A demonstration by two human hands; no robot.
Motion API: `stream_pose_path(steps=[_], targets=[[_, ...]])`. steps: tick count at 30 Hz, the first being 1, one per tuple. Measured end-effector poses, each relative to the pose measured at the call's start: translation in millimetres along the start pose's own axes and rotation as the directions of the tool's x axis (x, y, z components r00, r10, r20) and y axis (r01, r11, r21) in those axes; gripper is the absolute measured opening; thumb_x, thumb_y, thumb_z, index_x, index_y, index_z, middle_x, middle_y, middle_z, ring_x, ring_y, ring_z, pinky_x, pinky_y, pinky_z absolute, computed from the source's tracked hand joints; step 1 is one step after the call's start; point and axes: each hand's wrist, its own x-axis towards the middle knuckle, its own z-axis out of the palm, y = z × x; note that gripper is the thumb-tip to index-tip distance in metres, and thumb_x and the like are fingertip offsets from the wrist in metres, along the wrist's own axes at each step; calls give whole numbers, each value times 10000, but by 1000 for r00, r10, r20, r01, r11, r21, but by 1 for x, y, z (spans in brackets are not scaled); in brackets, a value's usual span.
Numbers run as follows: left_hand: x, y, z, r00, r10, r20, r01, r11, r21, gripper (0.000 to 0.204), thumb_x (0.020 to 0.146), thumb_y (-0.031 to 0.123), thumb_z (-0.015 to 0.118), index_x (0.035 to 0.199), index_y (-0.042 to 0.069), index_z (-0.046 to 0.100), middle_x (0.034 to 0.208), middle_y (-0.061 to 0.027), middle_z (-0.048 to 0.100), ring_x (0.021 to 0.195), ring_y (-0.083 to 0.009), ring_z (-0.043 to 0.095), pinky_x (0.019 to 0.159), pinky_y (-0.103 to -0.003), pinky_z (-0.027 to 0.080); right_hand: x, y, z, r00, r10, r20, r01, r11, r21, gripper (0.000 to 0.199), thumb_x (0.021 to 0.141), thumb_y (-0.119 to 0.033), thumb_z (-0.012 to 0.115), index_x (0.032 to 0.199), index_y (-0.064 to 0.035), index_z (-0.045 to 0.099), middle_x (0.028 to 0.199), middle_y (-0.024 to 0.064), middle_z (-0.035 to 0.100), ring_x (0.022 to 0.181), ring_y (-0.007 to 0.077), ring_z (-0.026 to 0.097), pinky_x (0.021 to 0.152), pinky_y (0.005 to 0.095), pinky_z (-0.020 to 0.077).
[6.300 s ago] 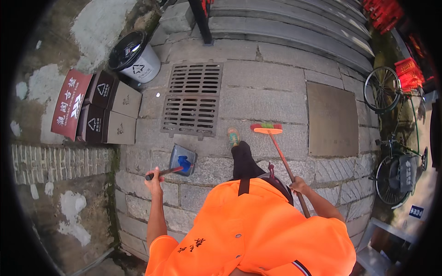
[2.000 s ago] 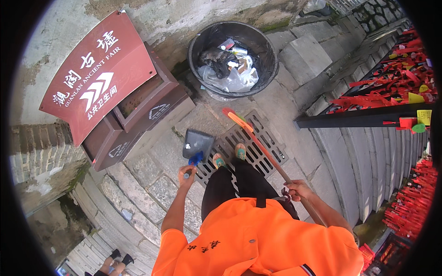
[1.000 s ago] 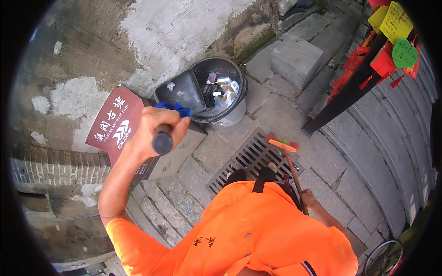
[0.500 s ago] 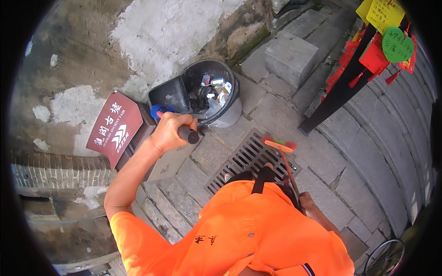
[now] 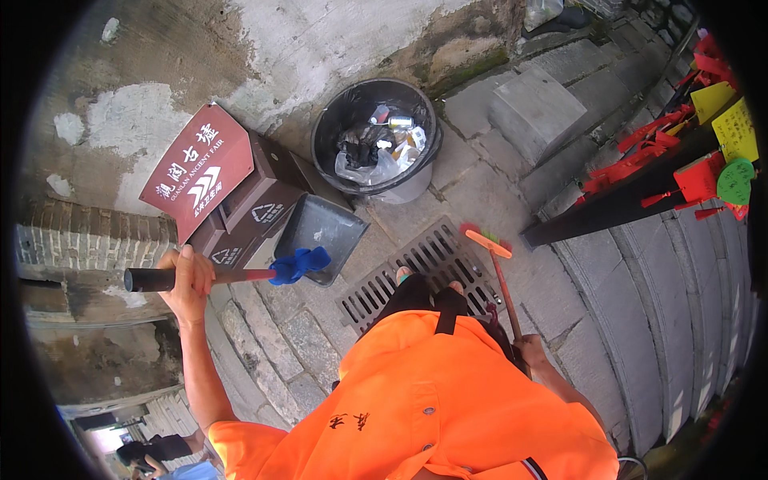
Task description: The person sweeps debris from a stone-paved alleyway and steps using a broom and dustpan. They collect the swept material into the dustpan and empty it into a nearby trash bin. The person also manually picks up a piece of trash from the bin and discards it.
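My left hand (image 5: pixel 188 282) is closed round the dark grip of a long-handled dustpan. Its grey scoop (image 5: pixel 316 234) hangs beside a brown sorting bin (image 5: pixel 260 204), with blue material (image 5: pixel 300 264) wrapped where handle and scoop meet. No litter shows in the scoop. Lower right, my right hand (image 5: pixel 529 350) grips the wooden handle of a broom (image 5: pixel 503 292), whose orange head with red and green bristles (image 5: pixel 486 240) is near the drain grate. A round dark bucket (image 5: pixel 438 148) holding cans, paper and plastic stands against the wall.
A drain grate (image 5: pixel 430 254) lies by my feet. A stone block (image 5: pixel 538 112) stands beyond it. At right, a dark beam (image 5: pixel 576 222) carries red, yellow and green tags, near curved steps (image 5: pixel 632 280). A brown sign (image 5: pixel 200 172) tops the sorting bin. Another person (image 5: pixel 164 452) shows lower left.
My left hand has swung left and turned over, taking the dustpan from the bucket's rim to beside the sorting bin. My right hand keeps the broom low. The whole view has shifted.
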Motion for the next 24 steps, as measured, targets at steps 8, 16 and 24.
stream_pose_path(steps=[8,16,24], targets=[[-33,-158,-9,924,-313,-218,350,923,159,424,883,210,606,541,64,401,437,-36,435,365,-128,452,365,-260,357,77,-131,-16,998,-41,-52,54,958,280,83,738,-61,545,740,18,520,558,88,521,344,179,474,312,312,377],[-63,-337,-26,814,-468,-343,520,851,73,362,883,210,597,590,16,514,526,-74,556,490,-149,560,508,-283,473,182,-308,-18,996,-58,-73,90,806,585,420,807,-31,512,1139,-195,313,586,43,471,398,147,434,342,293,336],[-104,-454,7,487,-739,-466,805,587,-89,325,882,303,585,740,13,617,791,-66,647,751,-145,577,760,-298,449,248,-451,-10,996,-85,-12,70,726,685,236,806,-98,519,1036,-46,510,601,58,529,443,149,457,392,286,366]])
